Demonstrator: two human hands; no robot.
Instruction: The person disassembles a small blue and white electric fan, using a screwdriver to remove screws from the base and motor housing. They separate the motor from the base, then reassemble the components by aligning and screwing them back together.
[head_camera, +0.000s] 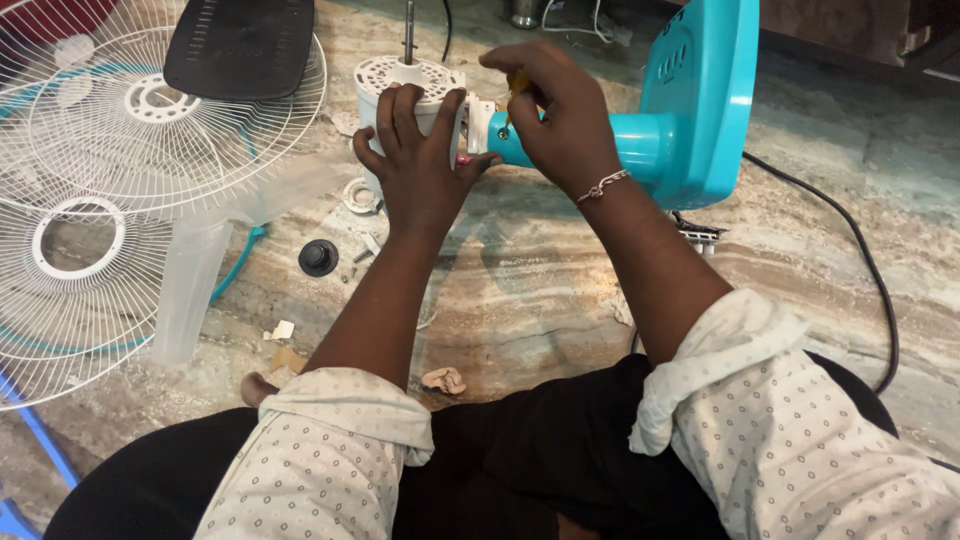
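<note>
A person is sitting cross-legged on a streaked stone floor, dark trousers and rolled spotted sleeves nearest the viewer, both forearms reaching away toward a dismantled fan. The left hand is wrapping around the white motor housing, fingers curled over its near side and closed firmly on it, steadying it upright with the steel shaft pointing up. The right hand is lying just beside it, to the right, fingers pinched together on a yellow-handled tool — most of it hidden under the knuckles — at the bracket where the housing is meeting the turquoise neck. That neck is running left to right, its long axis level with the floor, out to the turquoise rear cover; the joint sits between the 2 hands, the right one nearer.

Off to the left, 2 white wire guards are lying overlapped, a black knob and small loose parts near them — a black cable is trailing away right.
</note>
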